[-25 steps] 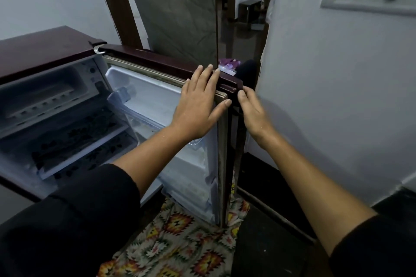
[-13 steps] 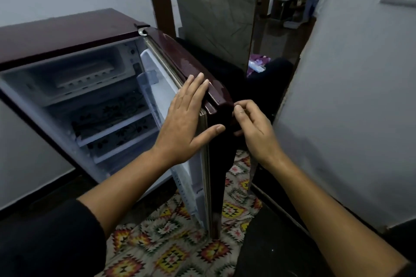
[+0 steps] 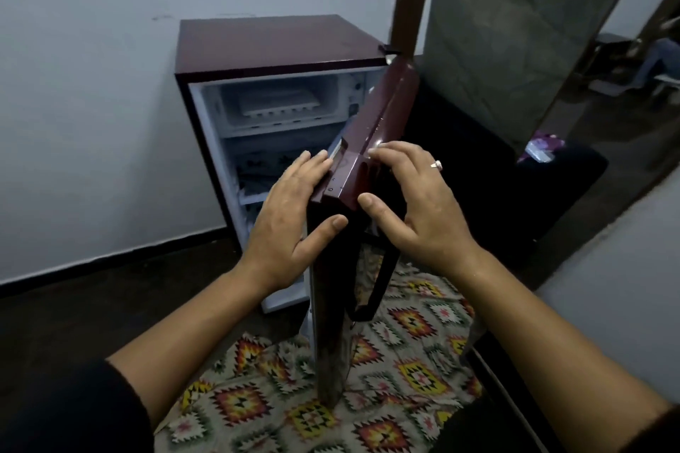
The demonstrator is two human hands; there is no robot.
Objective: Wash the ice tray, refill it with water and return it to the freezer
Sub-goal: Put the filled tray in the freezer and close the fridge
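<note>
A small maroon fridge [image 3: 272,40] stands against the wall with its door [image 3: 382,110] swung partly open, edge-on to me. In the freezer compartment at the top lies a white ice tray [image 3: 276,105]. My left hand [image 3: 290,217] lies flat against the inner side of the door's top corner, thumb on the door's edge. My right hand [image 3: 415,202], with a ring on it, arches over the outer side. Its fingertips rest on the door's top and its thumb on the edge, so the corner sits between both hands.
A black handle [image 3: 379,283] hangs on the door's outer face. A patterned cloth [image 3: 404,360] covers the dark floor under the door. Behind the door are a dark seat [image 3: 552,176] with a purple item [image 3: 544,147] and a grey panel [image 3: 515,29]. A wall corner stands at right.
The view has pulled back and up, so the whole fridge shows. The door has swung further toward the cabinet. My right hand has shifted from the door's edge up onto its top corner.
</note>
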